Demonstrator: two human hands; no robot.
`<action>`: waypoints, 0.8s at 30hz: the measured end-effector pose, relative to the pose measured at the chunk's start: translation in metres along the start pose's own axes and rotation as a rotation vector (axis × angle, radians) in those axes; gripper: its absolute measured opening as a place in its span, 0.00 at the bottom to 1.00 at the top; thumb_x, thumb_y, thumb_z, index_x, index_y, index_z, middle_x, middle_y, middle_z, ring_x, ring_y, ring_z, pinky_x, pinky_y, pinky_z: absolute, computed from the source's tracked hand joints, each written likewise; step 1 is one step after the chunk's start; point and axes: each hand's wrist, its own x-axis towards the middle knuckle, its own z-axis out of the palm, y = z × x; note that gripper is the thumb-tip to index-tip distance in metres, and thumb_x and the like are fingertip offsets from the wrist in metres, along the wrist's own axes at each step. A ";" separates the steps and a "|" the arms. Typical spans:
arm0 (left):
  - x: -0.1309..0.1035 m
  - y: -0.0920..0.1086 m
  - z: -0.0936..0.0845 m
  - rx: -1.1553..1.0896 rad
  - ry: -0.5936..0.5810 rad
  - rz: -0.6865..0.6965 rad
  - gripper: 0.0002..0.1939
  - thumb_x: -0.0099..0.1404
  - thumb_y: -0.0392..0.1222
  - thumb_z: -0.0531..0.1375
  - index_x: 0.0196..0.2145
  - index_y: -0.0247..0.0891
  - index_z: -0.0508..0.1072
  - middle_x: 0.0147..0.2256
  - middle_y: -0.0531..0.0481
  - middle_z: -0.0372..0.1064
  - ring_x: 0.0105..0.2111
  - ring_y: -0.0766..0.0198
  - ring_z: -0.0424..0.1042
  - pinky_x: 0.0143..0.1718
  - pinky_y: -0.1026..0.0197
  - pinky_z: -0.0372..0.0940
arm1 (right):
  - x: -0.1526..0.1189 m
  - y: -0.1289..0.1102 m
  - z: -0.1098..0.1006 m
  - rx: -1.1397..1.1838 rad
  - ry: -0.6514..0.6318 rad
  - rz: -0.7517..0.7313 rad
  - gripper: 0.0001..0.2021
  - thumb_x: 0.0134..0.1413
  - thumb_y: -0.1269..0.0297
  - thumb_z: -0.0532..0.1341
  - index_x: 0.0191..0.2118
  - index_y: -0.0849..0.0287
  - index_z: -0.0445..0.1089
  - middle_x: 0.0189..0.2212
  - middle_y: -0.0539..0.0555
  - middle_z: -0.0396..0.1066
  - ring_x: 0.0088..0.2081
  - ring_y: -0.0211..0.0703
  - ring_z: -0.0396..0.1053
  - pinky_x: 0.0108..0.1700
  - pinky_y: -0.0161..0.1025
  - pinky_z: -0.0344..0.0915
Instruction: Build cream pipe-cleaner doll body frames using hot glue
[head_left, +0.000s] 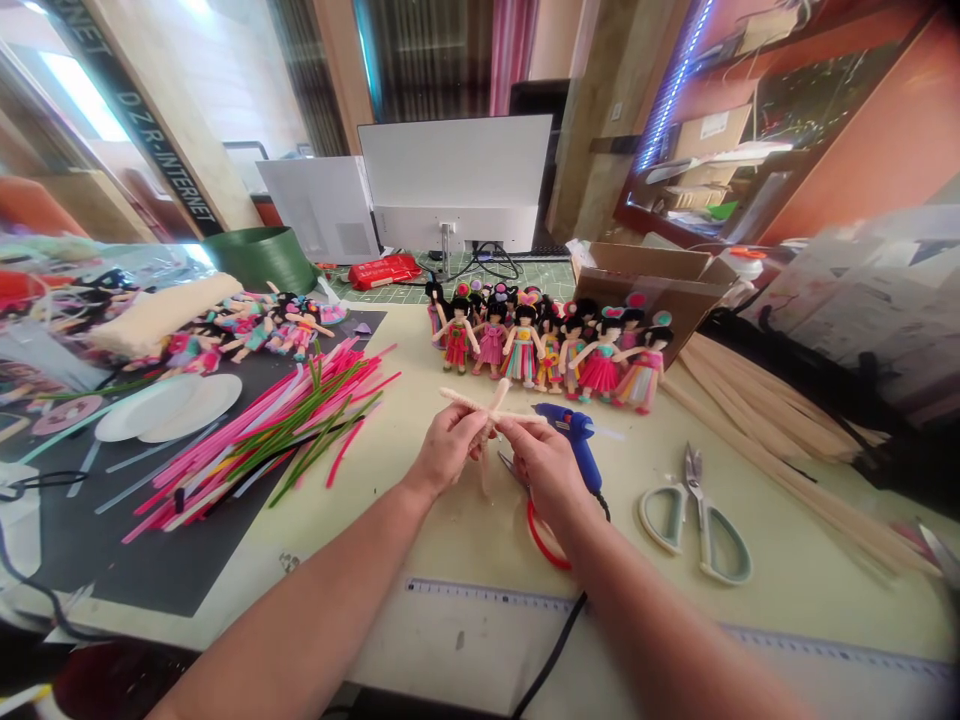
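My left hand and my right hand meet above the middle of the table. Between them is a cream pipe-cleaner doll body, with fuzzy stems sticking out to both sides, up and down. Fingers of both hands pinch it near its centre, partly hiding it. A blue glue gun lies just beyond my right hand. Under that hand is a red-handled tool with metal tips, mostly covered. Scissors with pale grey-green handles lie open farther right.
Finished dolls stand in rows ahead, before a cardboard box. Coloured pipe cleaners and white plates lie left. Cream pipe cleaners spread at right. A ruler strip and black cable are near the front edge.
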 end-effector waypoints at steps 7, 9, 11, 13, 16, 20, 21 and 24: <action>0.000 0.000 -0.001 -0.089 -0.044 -0.085 0.11 0.58 0.46 0.59 0.28 0.34 0.72 0.25 0.51 0.70 0.20 0.71 0.63 0.21 0.67 0.59 | 0.000 -0.002 -0.001 0.042 -0.026 -0.028 0.16 0.47 0.48 0.65 0.31 0.58 0.76 0.17 0.46 0.62 0.19 0.33 0.52 0.23 0.35 0.48; 0.001 -0.002 -0.002 -0.111 -0.069 -0.103 0.11 0.59 0.46 0.59 0.28 0.34 0.72 0.25 0.50 0.70 0.20 0.71 0.63 0.21 0.66 0.59 | -0.001 -0.003 -0.001 0.025 -0.012 -0.047 0.15 0.47 0.50 0.65 0.28 0.58 0.75 0.20 0.47 0.66 0.20 0.34 0.54 0.24 0.35 0.50; 0.002 -0.002 -0.002 -0.130 -0.095 -0.120 0.11 0.59 0.46 0.58 0.27 0.33 0.72 0.25 0.50 0.70 0.20 0.71 0.64 0.21 0.67 0.59 | -0.002 -0.005 -0.001 0.014 0.004 -0.073 0.14 0.47 0.51 0.65 0.27 0.58 0.75 0.21 0.48 0.67 0.21 0.34 0.55 0.24 0.35 0.50; 0.002 -0.002 -0.003 -0.159 -0.123 -0.143 0.12 0.60 0.46 0.58 0.28 0.33 0.71 0.25 0.49 0.70 0.21 0.70 0.64 0.22 0.67 0.60 | -0.003 -0.007 -0.001 0.019 0.011 -0.104 0.12 0.48 0.53 0.66 0.28 0.57 0.75 0.22 0.48 0.67 0.22 0.34 0.56 0.24 0.35 0.50; 0.001 -0.001 -0.004 -0.202 -0.173 -0.168 0.13 0.61 0.47 0.58 0.29 0.33 0.72 0.26 0.48 0.72 0.23 0.68 0.67 0.25 0.65 0.62 | -0.004 -0.010 -0.001 0.046 0.013 -0.135 0.11 0.48 0.54 0.66 0.31 0.57 0.76 0.23 0.48 0.68 0.23 0.34 0.56 0.25 0.35 0.51; 0.001 -0.001 -0.006 -0.178 -0.236 -0.159 0.16 0.62 0.47 0.56 0.30 0.31 0.75 0.28 0.44 0.73 0.25 0.66 0.68 0.27 0.64 0.64 | -0.003 -0.010 -0.002 0.040 0.027 -0.132 0.12 0.47 0.54 0.66 0.31 0.58 0.76 0.24 0.49 0.70 0.23 0.35 0.58 0.26 0.35 0.52; 0.001 -0.001 -0.006 -0.166 -0.233 -0.159 0.16 0.62 0.47 0.56 0.30 0.31 0.75 0.28 0.44 0.73 0.25 0.66 0.68 0.27 0.64 0.64 | -0.003 -0.009 -0.002 0.034 0.026 -0.132 0.12 0.47 0.54 0.66 0.31 0.58 0.76 0.24 0.50 0.70 0.24 0.35 0.58 0.26 0.35 0.52; 0.002 -0.001 -0.007 -0.147 -0.190 -0.167 0.15 0.60 0.46 0.57 0.28 0.30 0.76 0.26 0.44 0.73 0.24 0.65 0.68 0.28 0.63 0.65 | -0.003 -0.009 -0.002 0.014 0.003 -0.137 0.12 0.47 0.54 0.65 0.31 0.58 0.77 0.23 0.49 0.70 0.24 0.35 0.59 0.27 0.35 0.52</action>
